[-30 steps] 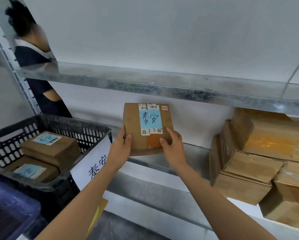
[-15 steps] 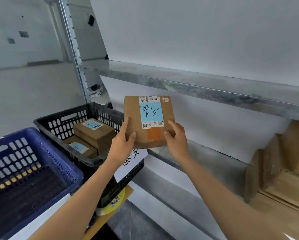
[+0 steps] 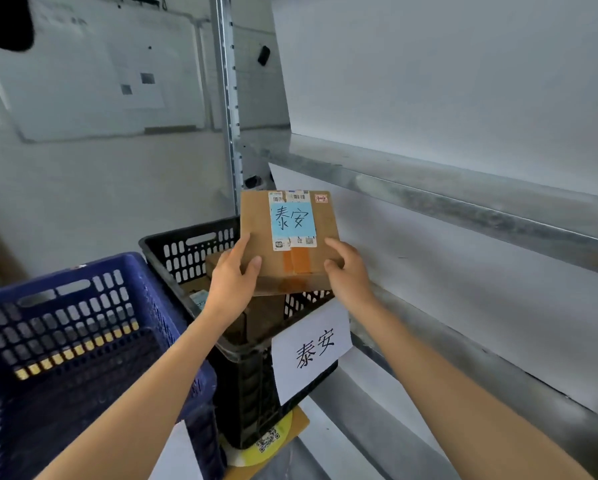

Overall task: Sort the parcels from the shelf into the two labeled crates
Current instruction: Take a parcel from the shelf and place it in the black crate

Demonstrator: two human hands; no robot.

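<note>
Gripping the parcel (image 3: 292, 244) by its near corners, left hand (image 3: 233, 282) and right hand (image 3: 347, 271), over the black crate (image 3: 173, 244) with matching sign (image 3: 311, 344): lower level, release together.

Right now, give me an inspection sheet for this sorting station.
Surface: grey metal shelf along the right.
Job's things: parcel labelled 泰安, held over black crate whose sign reads 泰安 and which holds other parcels; blue crate to its left.
Clutter: yellow QR disc at the black crate's foot.
Hands: left hand and right hand each grip a lower corner of the parcel.
Cables: nothing seen.
Surroundings: white wall, shelf upright, whiteboard.
</note>
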